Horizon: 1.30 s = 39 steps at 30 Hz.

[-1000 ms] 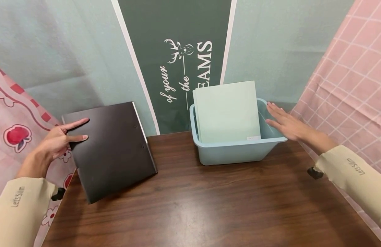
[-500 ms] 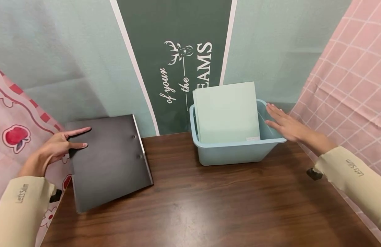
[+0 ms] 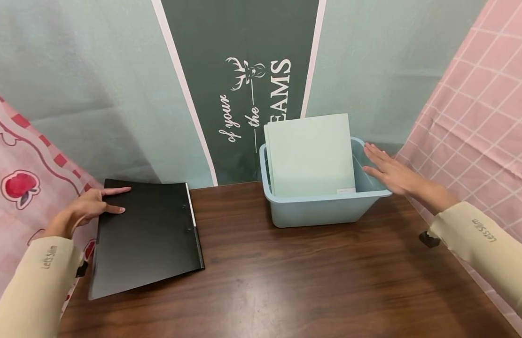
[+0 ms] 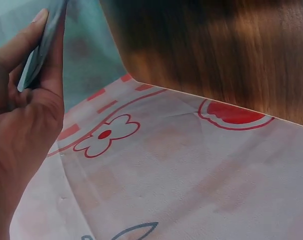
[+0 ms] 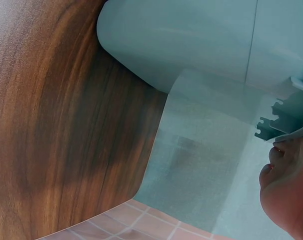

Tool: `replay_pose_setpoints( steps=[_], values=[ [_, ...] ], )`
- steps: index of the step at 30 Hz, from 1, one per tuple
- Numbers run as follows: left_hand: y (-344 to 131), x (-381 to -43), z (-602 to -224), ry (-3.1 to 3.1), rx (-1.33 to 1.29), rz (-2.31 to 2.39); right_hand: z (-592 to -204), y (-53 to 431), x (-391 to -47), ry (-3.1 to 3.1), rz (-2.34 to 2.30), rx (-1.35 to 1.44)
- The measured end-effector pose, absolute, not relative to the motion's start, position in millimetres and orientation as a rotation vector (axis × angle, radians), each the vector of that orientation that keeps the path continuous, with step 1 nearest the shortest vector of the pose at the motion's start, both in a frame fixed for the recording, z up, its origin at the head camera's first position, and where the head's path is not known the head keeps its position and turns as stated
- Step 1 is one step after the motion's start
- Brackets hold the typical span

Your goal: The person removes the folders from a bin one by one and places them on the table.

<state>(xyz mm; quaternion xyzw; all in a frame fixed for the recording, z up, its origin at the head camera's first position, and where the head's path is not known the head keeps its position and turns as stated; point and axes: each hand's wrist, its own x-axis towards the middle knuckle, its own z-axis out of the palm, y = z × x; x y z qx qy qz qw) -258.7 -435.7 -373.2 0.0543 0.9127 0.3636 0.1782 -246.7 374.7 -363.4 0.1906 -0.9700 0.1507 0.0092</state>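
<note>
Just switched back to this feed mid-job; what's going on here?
A person's left hand grips the left edge of a black folder over the left part of the brown table; whether the folder touches the tabletop is unclear. The right hand holds the right end of the light blue bin, its fingers at the rim. Pale green folders stand in the bin, rising above its rim. The black folder is outside the bin, apart from it.

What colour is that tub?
The tub is light blue; the head view shows it best.
</note>
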Motion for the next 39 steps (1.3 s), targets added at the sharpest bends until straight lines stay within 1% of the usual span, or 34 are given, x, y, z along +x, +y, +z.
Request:
replay_pose_setpoints(
  steps=[11,20,31,39],
  values=[
    [-433,-261,-390,2.717,0.081,0.979,-366,376,-248,-3.012,0.467,0.608],
    [-434,-264,-393,2.733,0.0,0.897,-368,377,-249,-3.017,0.466,0.605],
    [-437,-271,-402,2.74,0.099,0.781,-368,379,-248,-2.999,0.461,0.612],
    [-442,-267,-409,2.818,0.13,0.619,-368,378,-249,-2.994,0.471,0.62]
  ],
)
